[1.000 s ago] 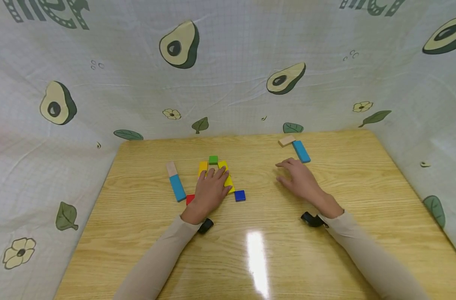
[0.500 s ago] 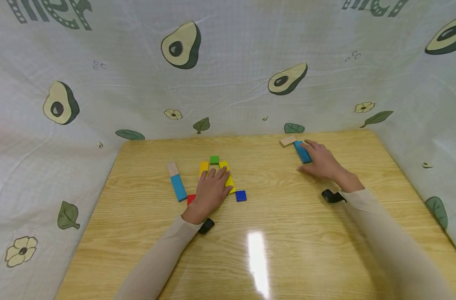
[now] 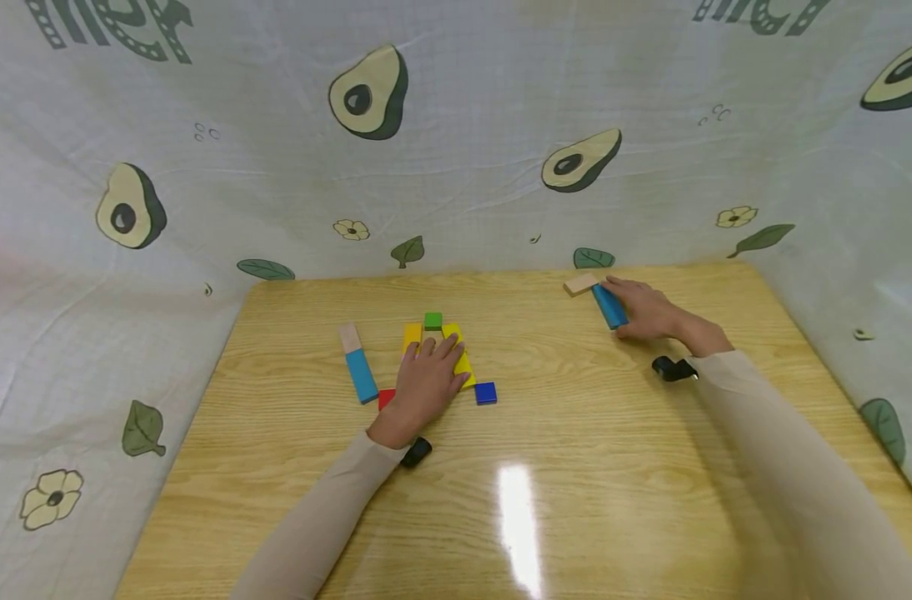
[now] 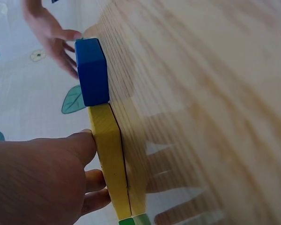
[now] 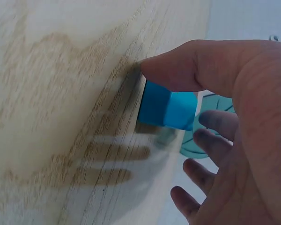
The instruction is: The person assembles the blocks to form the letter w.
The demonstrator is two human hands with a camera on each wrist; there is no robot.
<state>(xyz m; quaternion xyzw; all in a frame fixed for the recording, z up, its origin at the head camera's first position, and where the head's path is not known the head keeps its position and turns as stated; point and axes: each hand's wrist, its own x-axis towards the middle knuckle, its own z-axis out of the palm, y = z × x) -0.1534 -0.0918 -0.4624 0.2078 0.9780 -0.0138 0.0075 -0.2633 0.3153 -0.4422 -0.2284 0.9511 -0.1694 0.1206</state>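
My left hand (image 3: 428,382) lies over a group of blocks, fingers spread and pointing away from me. Its thumb touches the long yellow block (image 4: 110,159) in the left wrist view. Under and around it show an orange block (image 3: 413,335), a green block (image 3: 433,321), a red block (image 3: 386,399) and a dark blue block (image 3: 485,393). At the back right my right hand (image 3: 647,312) holds a light blue block (image 3: 608,306), thumb at its near end and fingertips toward its far end. The right wrist view shows the thumb against this light blue block (image 5: 168,107).
A plain wooden block (image 3: 580,284) lies at the far end of the right-hand light blue block. Left of the group, another light blue block (image 3: 362,377) meets a plain wooden block (image 3: 349,337). A patterned cloth (image 3: 471,125) stands behind the wooden table (image 3: 576,467).
My right hand has moved right and away from me to the light blue block, and its fingers have closed round it. The left hand stays over the block group.
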